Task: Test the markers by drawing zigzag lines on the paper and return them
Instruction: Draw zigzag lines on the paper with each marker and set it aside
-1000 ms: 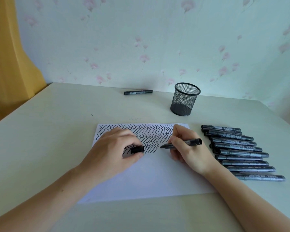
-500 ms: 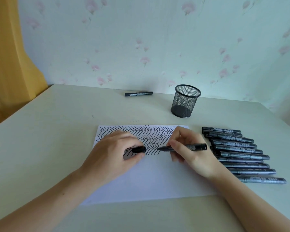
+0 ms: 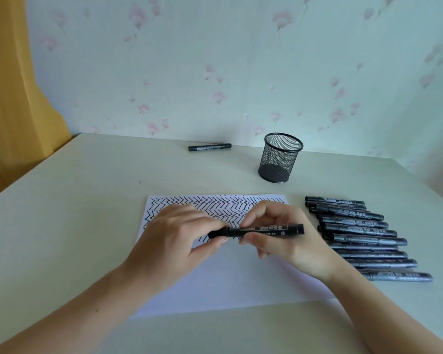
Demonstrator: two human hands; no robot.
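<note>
A white sheet of paper [image 3: 230, 282] lies on the table, its upper part filled with black zigzag lines [image 3: 215, 204]. Above it I hold a black marker [image 3: 269, 229] level. My right hand [image 3: 287, 241] grips its barrel. My left hand [image 3: 174, 241] pinches the black cap [image 3: 218, 233], which sits over the marker's tip end. A row of several black markers [image 3: 361, 233] lies to the right of the paper. One more marker [image 3: 209, 147] rests alone near the wall.
A black mesh pen cup [image 3: 280, 157] stands behind the paper, with no markers showing in it. The pale table [image 3: 69, 213] runs to a flowered wall at the back. A yellow curtain [image 3: 8, 98] hangs at the left.
The marker's tip left the paper and both hands came together. The cap in my left hand now sits on the tip, where before they were apart.
</note>
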